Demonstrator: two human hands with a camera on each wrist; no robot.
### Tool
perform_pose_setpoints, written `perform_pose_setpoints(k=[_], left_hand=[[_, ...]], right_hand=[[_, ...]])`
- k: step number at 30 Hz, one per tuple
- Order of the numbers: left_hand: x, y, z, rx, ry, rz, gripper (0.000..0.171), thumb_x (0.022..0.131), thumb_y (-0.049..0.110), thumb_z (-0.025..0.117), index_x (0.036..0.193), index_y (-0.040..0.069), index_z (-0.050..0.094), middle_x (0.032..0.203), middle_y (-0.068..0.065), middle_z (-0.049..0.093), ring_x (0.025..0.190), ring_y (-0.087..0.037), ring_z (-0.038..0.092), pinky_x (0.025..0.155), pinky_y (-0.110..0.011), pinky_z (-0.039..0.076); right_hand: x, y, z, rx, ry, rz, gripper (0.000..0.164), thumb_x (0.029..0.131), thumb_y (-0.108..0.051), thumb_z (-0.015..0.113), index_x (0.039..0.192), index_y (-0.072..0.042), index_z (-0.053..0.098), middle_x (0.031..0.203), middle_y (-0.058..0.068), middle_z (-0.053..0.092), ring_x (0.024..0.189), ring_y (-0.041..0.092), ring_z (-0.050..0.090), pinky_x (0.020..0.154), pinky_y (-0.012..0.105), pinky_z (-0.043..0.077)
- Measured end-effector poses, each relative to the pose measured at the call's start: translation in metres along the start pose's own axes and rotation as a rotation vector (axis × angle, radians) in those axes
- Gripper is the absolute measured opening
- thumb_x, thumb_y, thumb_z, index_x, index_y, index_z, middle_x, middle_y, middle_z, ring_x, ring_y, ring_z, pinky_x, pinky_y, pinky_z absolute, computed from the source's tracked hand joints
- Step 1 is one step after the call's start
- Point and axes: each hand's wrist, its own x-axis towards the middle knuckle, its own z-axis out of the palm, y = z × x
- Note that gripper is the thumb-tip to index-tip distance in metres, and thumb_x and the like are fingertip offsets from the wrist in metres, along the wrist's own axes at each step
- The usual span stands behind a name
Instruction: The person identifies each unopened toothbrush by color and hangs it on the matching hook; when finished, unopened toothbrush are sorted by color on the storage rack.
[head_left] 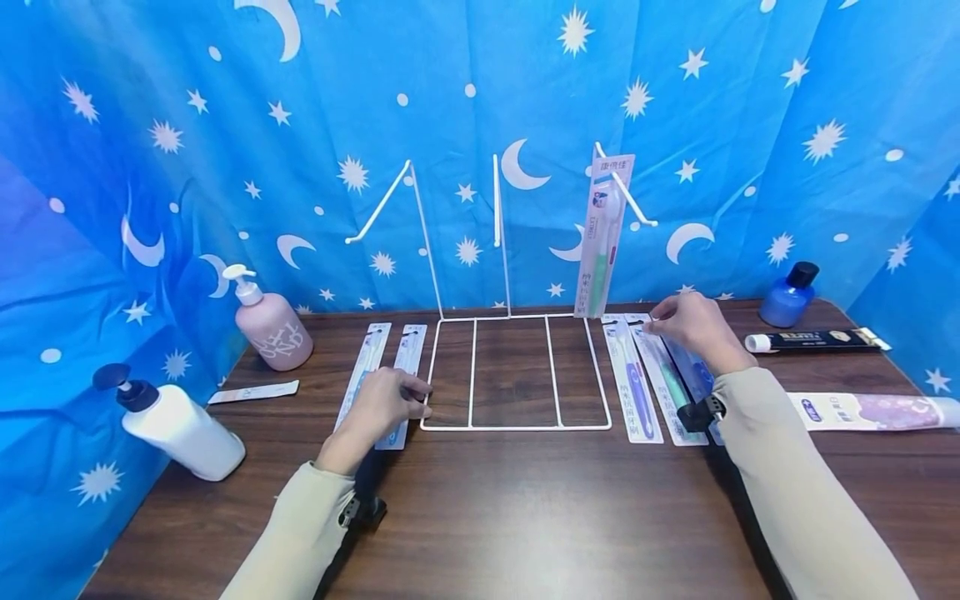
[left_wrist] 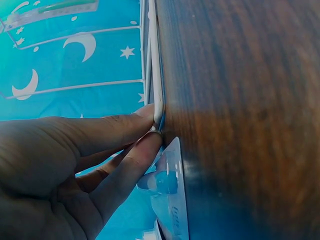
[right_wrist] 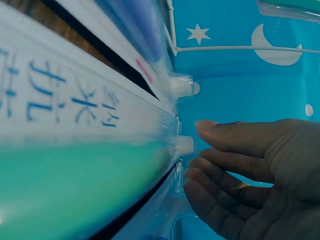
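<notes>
A white wire display rack (head_left: pixel 517 428) with three upright hooked arms stands on the table. At its front left corner my left hand (head_left: pixel 381 404) pinches the wire between thumb and forefinger; the left wrist view shows the wire (left_wrist: pixel 156 75) at the fingertips. A packaged toothbrush (head_left: pixel 600 242) with a green handle hangs from the right hook. My right hand (head_left: pixel 697 327) is over the far end of a packaged green toothbrush (head_left: pixel 673 387). In the right wrist view, its loosely bent fingers (right_wrist: pixel 220 200) stand a little apart from that package, holding nothing.
A packaged purple toothbrush (head_left: pixel 636 387) lies right of the rack, another blue-purple one (head_left: pixel 699 375) under my right arm. Two packages (head_left: pixel 409 350) lie left. Pump bottles (head_left: pixel 276 329) stand far left; a blue bottle (head_left: pixel 787 296) and toothpaste tubes (head_left: pixel 817 340) are right.
</notes>
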Motion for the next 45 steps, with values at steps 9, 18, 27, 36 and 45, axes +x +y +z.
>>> perform_pose_setpoints(k=[9, 18, 27, 36, 45], left_hand=[[0.002, 0.002, -0.003, -0.007, 0.015, 0.009, 0.025, 0.073, 0.009, 0.084, 0.097, 0.008, 0.077, 0.076, 0.003, 0.067, 0.067, -0.011, 0.058, 0.062, -0.029, 0.047], [0.003, 0.004, 0.000, -0.003, 0.006, -0.014, 0.025, 0.073, 0.011, 0.084, 0.097, 0.010, 0.078, 0.075, 0.004, 0.067, 0.068, -0.011, 0.058, 0.065, -0.029, 0.046], [0.003, 0.005, -0.002, -0.010, 0.010, -0.012, 0.025, 0.073, 0.010, 0.084, 0.097, 0.009, 0.078, 0.075, 0.003, 0.067, 0.067, -0.011, 0.058, 0.062, -0.029, 0.046], [0.002, 0.004, -0.001, -0.016, -0.004, -0.020, 0.026, 0.074, 0.010, 0.084, 0.099, 0.010, 0.077, 0.077, 0.003, 0.066, 0.070, -0.012, 0.057, 0.065, -0.030, 0.046], [0.000, 0.000, 0.000, -0.022, -0.001, -0.025, 0.025, 0.073, 0.010, 0.084, 0.098, 0.009, 0.077, 0.075, 0.003, 0.067, 0.068, -0.012, 0.057, 0.064, -0.029, 0.046]], right_hand=[[0.000, -0.004, 0.001, -0.007, -0.003, 0.022, 0.042, 0.091, -0.023, 0.068, 0.117, 0.010, 0.061, 0.113, 0.030, 0.058, 0.096, 0.041, 0.053, 0.083, 0.055, 0.044], [-0.001, -0.004, 0.002, -0.024, -0.004, 0.016, 0.040, 0.092, -0.019, 0.067, 0.116, 0.012, 0.061, 0.112, 0.031, 0.059, 0.095, 0.041, 0.055, 0.085, 0.056, 0.044], [-0.001, -0.007, -0.003, -0.020, 0.055, -0.015, 0.033, 0.089, -0.016, 0.067, 0.109, 0.011, 0.065, 0.108, 0.030, 0.062, 0.089, 0.039, 0.055, 0.076, 0.050, 0.046], [-0.014, -0.018, -0.029, 0.158, 0.086, 0.099, 0.039, 0.094, -0.029, 0.062, 0.118, 0.002, 0.062, 0.115, 0.025, 0.059, 0.097, 0.038, 0.056, 0.076, 0.048, 0.045], [-0.029, -0.024, -0.046, 0.231, 0.202, 0.040, 0.039, 0.094, -0.033, 0.062, 0.113, 0.001, 0.063, 0.111, 0.025, 0.062, 0.091, 0.036, 0.065, 0.074, 0.041, 0.050]])
